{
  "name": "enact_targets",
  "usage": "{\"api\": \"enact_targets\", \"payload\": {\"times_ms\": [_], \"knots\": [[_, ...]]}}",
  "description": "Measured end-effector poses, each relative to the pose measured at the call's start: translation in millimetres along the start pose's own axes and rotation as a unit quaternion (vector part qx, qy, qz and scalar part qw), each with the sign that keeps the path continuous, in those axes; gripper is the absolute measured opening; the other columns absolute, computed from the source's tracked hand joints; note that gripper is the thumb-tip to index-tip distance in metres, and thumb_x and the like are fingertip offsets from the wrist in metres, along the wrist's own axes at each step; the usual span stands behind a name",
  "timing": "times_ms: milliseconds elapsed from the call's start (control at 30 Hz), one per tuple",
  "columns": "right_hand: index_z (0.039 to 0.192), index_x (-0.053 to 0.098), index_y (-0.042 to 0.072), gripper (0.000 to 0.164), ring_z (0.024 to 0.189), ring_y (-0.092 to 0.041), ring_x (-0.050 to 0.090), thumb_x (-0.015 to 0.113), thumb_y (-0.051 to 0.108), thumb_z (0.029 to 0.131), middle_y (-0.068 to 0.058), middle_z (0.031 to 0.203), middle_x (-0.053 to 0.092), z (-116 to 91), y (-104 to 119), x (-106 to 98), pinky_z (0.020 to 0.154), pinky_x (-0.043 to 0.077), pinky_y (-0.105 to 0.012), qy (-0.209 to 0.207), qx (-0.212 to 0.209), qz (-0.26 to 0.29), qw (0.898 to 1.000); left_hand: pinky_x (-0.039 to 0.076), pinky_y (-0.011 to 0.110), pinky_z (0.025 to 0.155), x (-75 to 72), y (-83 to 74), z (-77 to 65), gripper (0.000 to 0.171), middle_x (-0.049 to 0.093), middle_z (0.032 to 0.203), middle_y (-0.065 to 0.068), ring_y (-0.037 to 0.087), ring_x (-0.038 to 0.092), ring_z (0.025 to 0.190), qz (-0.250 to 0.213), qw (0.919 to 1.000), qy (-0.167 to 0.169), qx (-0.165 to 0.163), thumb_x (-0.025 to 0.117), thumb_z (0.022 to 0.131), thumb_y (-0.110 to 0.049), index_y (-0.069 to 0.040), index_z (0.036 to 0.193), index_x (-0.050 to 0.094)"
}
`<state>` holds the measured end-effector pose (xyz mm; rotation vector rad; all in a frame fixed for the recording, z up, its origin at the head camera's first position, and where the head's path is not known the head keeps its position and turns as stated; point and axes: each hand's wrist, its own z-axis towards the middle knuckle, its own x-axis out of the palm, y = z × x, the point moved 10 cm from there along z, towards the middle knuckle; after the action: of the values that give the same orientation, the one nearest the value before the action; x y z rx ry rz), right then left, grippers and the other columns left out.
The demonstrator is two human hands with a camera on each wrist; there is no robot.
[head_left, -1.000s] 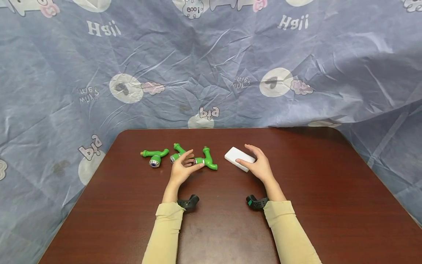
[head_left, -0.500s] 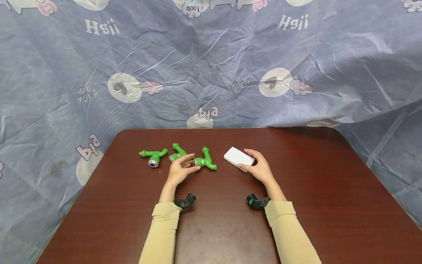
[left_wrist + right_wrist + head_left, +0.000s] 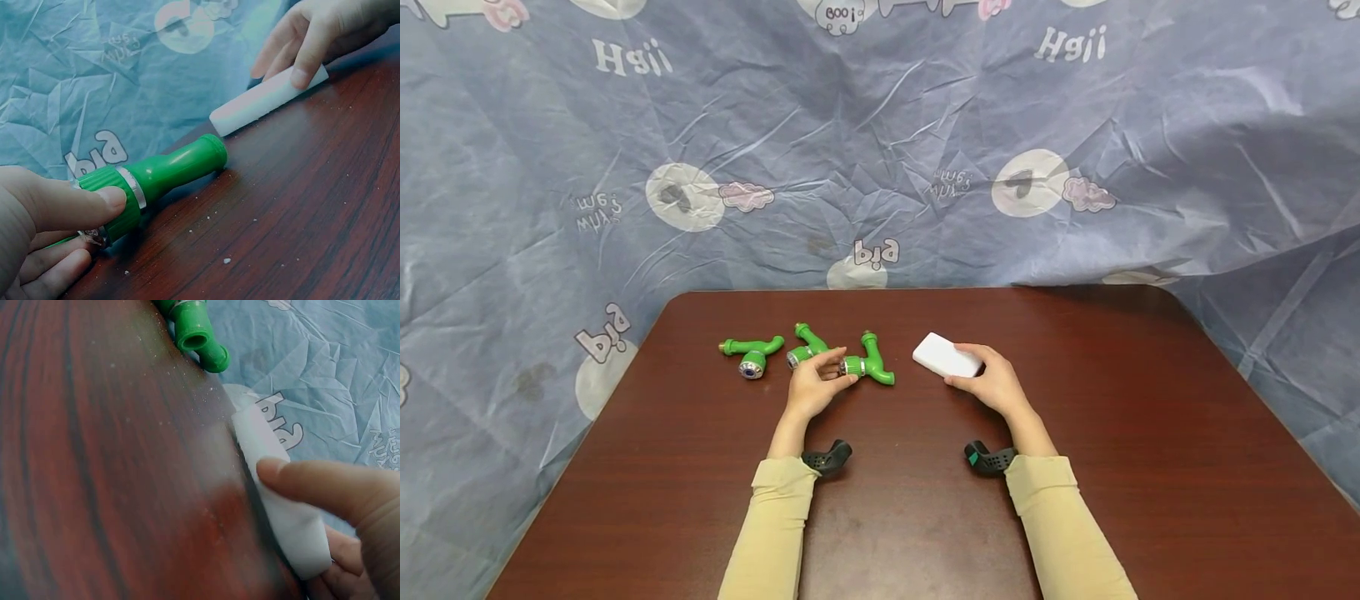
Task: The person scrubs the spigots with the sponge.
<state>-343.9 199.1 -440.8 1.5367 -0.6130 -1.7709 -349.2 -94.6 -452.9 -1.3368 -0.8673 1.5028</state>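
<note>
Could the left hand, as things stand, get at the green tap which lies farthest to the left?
Probably yes, but only after letting go: the left hand grips the rightmost tap. The leftmost tap lies nearby, with nothing visible blocking the way.

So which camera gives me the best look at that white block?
The head view: the white block shows its broad top, the right hand covering only one end. The left wrist view shows mainly a narrow side, with the thumb near one end. The right wrist view is closer, but the thumb covers part.
</note>
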Motion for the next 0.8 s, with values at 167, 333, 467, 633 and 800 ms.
{"api": "enact_targets", "payload": {"times_ms": [167,333,467,633,800], "knots": [[0.127,0.058,0.009,0.061,0.109,-0.030,0.051,0.080,0.028,0.074,-0.015,0.128,0.055,-1,4,-4,0.086,0.044,-0.042,0.010,0.001,0.006,1.000,0.053,0.036,0.082,-0.4,-2.5,0.8,0.046,0.064,0.116,0.009,0.025,0.062,0.101,-0.012,0.9999,-0.002,-0.008,0.079,0.076,-0.012,-0.006,0.119,0.065],[0.125,0.060,0.009,0.059,0.090,-0.025,0.053,0.081,0.029,0.073,-0.013,0.121,0.058,-3,18,-12,0.070,0.045,-0.032,0.011,-0.013,0.035,0.999,0.053,0.035,0.081,-2.0,-15.4,1.4,0.046,0.063,0.114,0.014,0.031,0.061,0.104,-0.062,0.9980,-0.003,0.011,0.079,0.075,-0.008,-0.001,0.118,0.064],[0.124,0.060,0.011,0.059,0.089,-0.023,0.055,0.082,0.029,0.073,-0.009,0.120,0.059,-5,39,-23,0.069,0.047,-0.029,0.003,-0.032,0.065,0.997,0.053,0.028,0.075,-8.7,-38.4,-3.9,0.045,0.062,0.114,0.019,0.035,0.060,0.104,-0.098,0.9950,-0.008,0.018,0.078,0.075,-0.002,0.002,0.117,0.063],[0.120,0.064,0.011,0.053,0.104,-0.020,0.056,0.083,0.026,0.072,-0.006,0.124,0.058,-10,70,-37,0.081,0.048,-0.031,-0.013,-0.078,0.091,0.993,0.053,0.022,0.071,-15.9,-80.4,-15.8,0.043,0.063,0.109,0.024,0.035,0.061,0.100,-0.111,0.9926,-0.005,0.048,0.074,0.076,0.005,0.006,0.117,0.061],[0.112,0.070,0.011,0.045,0.116,-0.022,0.052,0.085,0.020,0.070,-0.007,0.124,0.059,-19,104,-48,0.092,0.043,-0.037,-0.031,-0.140,0.095,0.985,0.056,0.031,0.074,-16.3,-104.3,-22.2,0.043,0.063,0.105,0.027,0.036,0.063,0.095,-0.129,0.9879,0.001,0.087,0.073,0.075,0.008,0.009,0.116,0.060]]}}
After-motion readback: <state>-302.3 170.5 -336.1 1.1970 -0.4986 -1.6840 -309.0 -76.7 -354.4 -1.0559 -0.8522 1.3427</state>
